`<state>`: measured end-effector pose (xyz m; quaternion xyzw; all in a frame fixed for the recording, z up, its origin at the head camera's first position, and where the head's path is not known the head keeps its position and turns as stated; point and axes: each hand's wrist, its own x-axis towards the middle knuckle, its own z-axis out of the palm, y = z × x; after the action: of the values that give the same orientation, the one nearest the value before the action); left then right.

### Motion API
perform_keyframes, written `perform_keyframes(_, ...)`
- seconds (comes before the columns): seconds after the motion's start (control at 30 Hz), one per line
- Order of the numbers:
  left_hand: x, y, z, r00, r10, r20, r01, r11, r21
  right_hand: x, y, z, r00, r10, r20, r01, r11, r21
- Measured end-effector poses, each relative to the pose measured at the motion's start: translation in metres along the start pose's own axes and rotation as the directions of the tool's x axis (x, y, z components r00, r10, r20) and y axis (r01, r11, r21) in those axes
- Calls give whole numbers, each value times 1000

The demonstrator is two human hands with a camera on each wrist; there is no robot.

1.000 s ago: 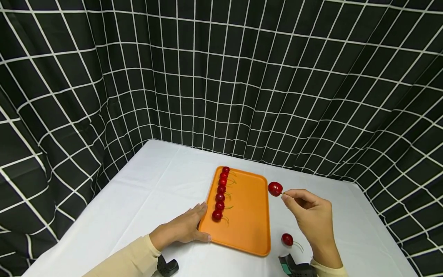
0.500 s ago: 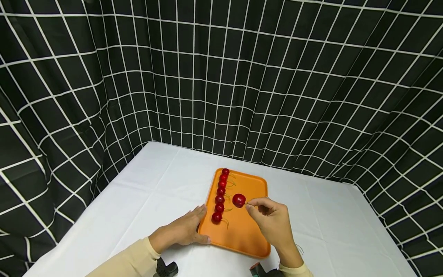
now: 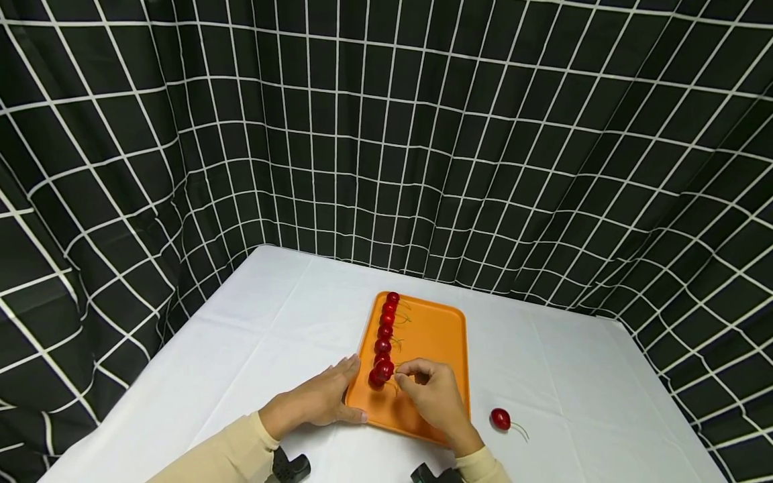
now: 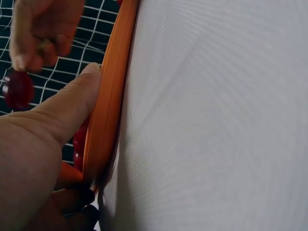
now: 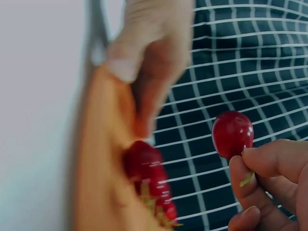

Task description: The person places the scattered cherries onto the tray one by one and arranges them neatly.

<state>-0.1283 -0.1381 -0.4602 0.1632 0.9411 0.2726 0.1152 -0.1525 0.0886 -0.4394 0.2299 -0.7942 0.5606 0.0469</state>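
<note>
My right hand (image 3: 436, 396) pinches a red cherry (image 5: 232, 134) by its green stem, between thumb and forefinger. In the head view this cherry hangs over the near end of a row of cherries (image 3: 383, 346), overlapping the nearest ones. The row runs along the left side of an orange tray (image 3: 431, 335), stems pointing right. My left hand (image 3: 320, 396) rests with straight fingers at the tray's near left corner. The left wrist view shows its thumb (image 4: 72, 103) lying against the tray's rim (image 4: 108, 96).
Another cherry (image 3: 500, 419) with its stem lies on the white tablecloth (image 3: 574, 376), right of the tray. A black cloth with a white grid (image 3: 362, 134) hangs behind the table and at both sides.
My right hand has carried the cherry leftward from beyond the tray's right edge, across the tray, to the near end of the row. The left hand has stayed in place.
</note>
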Motion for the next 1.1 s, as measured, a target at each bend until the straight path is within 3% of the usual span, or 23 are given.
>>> perform_keyframes(0.17,0,0,0,1000,13,-11,-13,1000,0,-1,9,5,997,39,66,-33,996,-89)
perform_keyframes(0.37,1,-1,1,1000,16,-16,-16,1000,-6,-3,17,9,992,35,124,-13,985,-173)
perform_keyframes(1.1,-1,1,0,1000,16,-14,-16,1000,-19,-6,24,14,982,48,185,8,956,-292)
